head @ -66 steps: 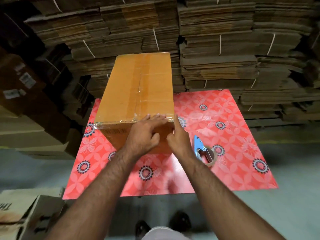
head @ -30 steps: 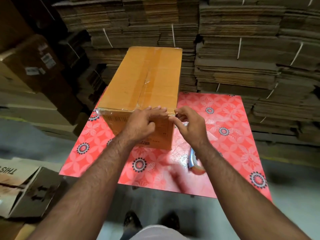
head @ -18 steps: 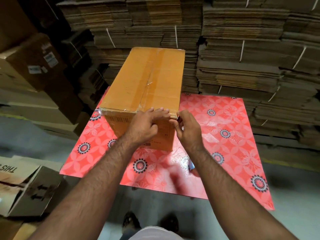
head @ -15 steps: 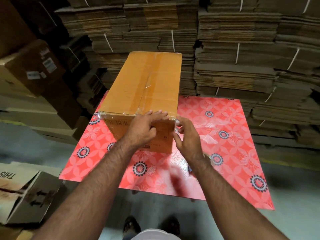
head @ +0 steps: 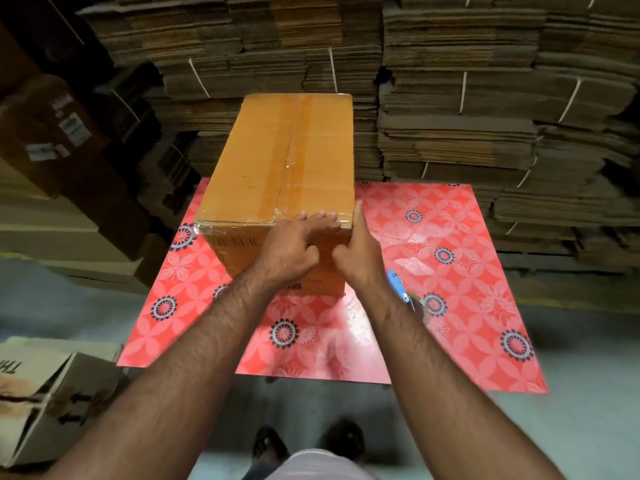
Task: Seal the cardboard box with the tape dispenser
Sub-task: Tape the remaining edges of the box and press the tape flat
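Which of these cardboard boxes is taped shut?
The orange-brown box on the red table, clear tape along its top seam. The floor carton at lower left lies open.

Bare forearms (head: 194,348), no sleeves, dark sandals (head: 268,445), pale garment (head: 311,465)

The cardboard box (head: 280,174) stands on the tabletop (head: 467,289) toward its left, both hands at its near top edge, left hand (head: 294,247) beside right hand (head: 356,258), with the tape dispenser (head: 403,292) lying right of the box and stacked flat cardboard (head: 485,116) behind.
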Tool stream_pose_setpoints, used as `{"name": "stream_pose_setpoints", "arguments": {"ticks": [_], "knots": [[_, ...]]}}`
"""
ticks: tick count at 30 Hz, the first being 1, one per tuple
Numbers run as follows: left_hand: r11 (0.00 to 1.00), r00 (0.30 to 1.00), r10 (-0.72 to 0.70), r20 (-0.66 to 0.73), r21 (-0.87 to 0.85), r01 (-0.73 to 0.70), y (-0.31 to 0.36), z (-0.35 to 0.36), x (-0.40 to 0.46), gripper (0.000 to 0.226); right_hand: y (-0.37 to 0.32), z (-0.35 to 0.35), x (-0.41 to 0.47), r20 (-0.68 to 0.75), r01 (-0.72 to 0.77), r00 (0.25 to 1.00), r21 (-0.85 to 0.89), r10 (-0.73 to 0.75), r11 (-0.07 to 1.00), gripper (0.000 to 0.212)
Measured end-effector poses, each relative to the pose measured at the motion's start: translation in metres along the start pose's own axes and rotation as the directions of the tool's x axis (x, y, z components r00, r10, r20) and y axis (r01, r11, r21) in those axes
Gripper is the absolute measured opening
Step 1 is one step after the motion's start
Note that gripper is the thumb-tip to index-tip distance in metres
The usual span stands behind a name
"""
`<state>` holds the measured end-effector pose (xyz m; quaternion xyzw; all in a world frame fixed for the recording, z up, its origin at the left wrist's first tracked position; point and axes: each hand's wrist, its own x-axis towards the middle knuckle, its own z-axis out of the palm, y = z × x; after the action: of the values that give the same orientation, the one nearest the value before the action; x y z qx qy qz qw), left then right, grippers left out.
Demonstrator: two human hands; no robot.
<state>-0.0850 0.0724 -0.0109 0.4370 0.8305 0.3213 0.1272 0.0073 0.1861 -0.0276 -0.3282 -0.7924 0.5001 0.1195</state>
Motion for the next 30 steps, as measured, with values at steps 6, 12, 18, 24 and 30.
{"name": "stream_pose_setpoints", "arguments": {"ticks": [6, 12, 18, 24, 30], "knots": [[0.999, 0.997, 0.010, 0.072, 0.043, -0.013, 0.000, -0.001, -0.003, 0.086, 0.004, 0.009, -0.037, 0.015, 0.010, 1.000, -0.009, -0.010, 1.000, 0.101], [0.998, 0.992, -0.010, 0.128, 0.069, 0.001, 0.008, -0.011, 0.000, 0.078, 0.002, 0.000, -0.002, 0.037, -0.015, 0.999, 0.032, 0.014, 0.999, 0.086], [0.989, 0.987, 0.149, -0.066, 0.034, -0.147, -0.008, -0.022, -0.020, 0.073, 0.000, 0.022, -0.026, -0.181, 0.100, 0.953, -0.572, -0.244, 0.814, 0.105], [0.966, 0.984, 0.162, -0.072, 0.215, -0.143, -0.028, -0.031, -0.032, 0.080, -0.003, 0.043, -0.023, -0.175, 0.042, 0.889, -0.888, -0.422, 0.458, 0.062], [0.979, 0.996, 0.083, -0.028, 0.187, -0.076, -0.024, -0.045, -0.030, 0.078, -0.015, 0.046, -0.028, -0.018, 0.151, 0.894, -0.928, -0.447, 0.340, 0.063]]}}
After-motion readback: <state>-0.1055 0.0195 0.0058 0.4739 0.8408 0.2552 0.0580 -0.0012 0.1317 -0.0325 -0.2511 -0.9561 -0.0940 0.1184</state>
